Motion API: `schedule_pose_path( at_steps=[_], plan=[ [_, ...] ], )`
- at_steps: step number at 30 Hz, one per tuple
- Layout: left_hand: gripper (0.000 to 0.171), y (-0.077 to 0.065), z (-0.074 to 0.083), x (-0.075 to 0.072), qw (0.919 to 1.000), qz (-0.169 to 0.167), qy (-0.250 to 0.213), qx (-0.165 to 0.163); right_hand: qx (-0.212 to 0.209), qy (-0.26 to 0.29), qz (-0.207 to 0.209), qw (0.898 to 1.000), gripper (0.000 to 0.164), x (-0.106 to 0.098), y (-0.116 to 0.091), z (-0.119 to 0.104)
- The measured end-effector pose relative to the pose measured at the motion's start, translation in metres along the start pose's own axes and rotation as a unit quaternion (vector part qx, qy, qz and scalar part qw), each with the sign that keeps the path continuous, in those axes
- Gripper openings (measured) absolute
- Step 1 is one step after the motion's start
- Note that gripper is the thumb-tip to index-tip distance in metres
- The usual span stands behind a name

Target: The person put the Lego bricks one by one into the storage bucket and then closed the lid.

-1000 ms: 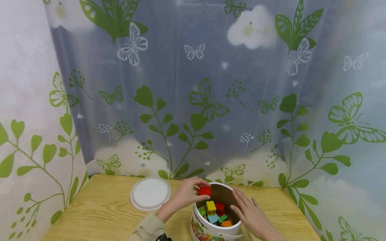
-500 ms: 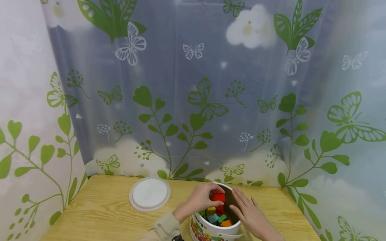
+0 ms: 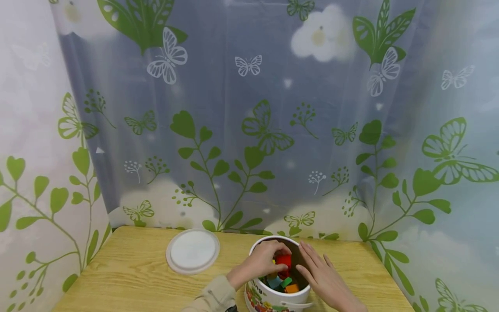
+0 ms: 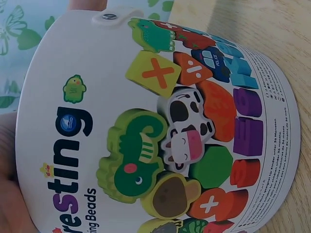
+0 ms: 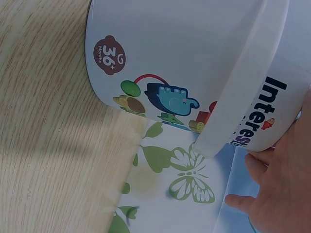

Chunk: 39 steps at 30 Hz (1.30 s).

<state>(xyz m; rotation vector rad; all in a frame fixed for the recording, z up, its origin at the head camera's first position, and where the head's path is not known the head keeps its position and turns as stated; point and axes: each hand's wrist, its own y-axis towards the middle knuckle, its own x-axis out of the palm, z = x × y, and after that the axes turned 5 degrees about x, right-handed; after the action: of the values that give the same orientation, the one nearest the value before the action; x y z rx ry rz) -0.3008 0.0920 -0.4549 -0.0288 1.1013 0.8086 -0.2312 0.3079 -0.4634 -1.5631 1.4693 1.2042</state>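
A white round bucket with printed coloured pictures stands at the front of the table. My left hand reaches over its rim, thumb and fingers pinching a red block above the pile inside. Below lie several coloured blocks, among them an orange block, a green block and a light blue block. My right hand rests against the rim on the right, fingers straight. In the left wrist view the printed bucket wall covers most of the frame; fingers of the right hand touch the bucket in the right wrist view.
A round white lid lies on the wooden table, left of the bucket. The bucket's white handle hangs down its side. Behind the table is a curtain printed with leaves and butterflies.
My left hand has moved right and down with the red block, from the bucket's left rim to inside the opening. The right hand has stayed in place.
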Motion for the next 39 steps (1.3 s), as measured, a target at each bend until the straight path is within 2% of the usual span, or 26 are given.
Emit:
schedule_pose_path(
  at_steps=[6,9,14,21,27,29,31,34,39],
  plan=[
    [0.025,-0.001,0.0,0.002,0.999,0.039,0.02,0.013,-0.011,0.002,0.009,1.0,0.062,0.0,-0.001,0.0],
    [0.021,-0.002,-0.001,0.002,0.9979,0.063,-0.01,0.009,-0.008,0.004,0.006,1.0,0.062,0.0,-0.001,0.0],
    [0.019,-0.006,-0.002,-0.003,0.9919,0.084,-0.094,-0.016,-0.008,0.003,0.011,1.0,0.062,0.0,-0.001,-0.001],
    [0.02,-0.015,-0.002,-0.013,0.9841,0.108,-0.138,-0.031,-0.012,0.0,0.016,1.0,0.062,0.0,-0.002,-0.001],
    [0.018,-0.027,-0.005,-0.021,0.9778,0.143,-0.148,-0.038,-0.019,0.015,0.022,0.999,0.059,0.0,-0.002,-0.002],
    [0.018,-0.032,-0.007,-0.024,0.9745,0.15,-0.162,-0.043,-0.03,0.017,0.044,0.998,0.057,0.0,-0.002,-0.003],
    [0.017,-0.036,-0.009,-0.028,0.9706,0.155,-0.177,-0.049,-0.05,0.015,0.084,0.995,0.055,0.0,-0.002,-0.005],
    [0.019,-0.045,-0.013,-0.033,0.9637,0.168,-0.2,-0.054,-0.073,0.015,0.147,0.986,0.047,-0.002,-0.001,-0.01],
    [0.021,-0.061,-0.023,-0.041,0.9561,0.203,-0.198,-0.072,-0.088,0.057,0.225,0.969,0.032,-0.004,0.004,-0.033]
  ],
)
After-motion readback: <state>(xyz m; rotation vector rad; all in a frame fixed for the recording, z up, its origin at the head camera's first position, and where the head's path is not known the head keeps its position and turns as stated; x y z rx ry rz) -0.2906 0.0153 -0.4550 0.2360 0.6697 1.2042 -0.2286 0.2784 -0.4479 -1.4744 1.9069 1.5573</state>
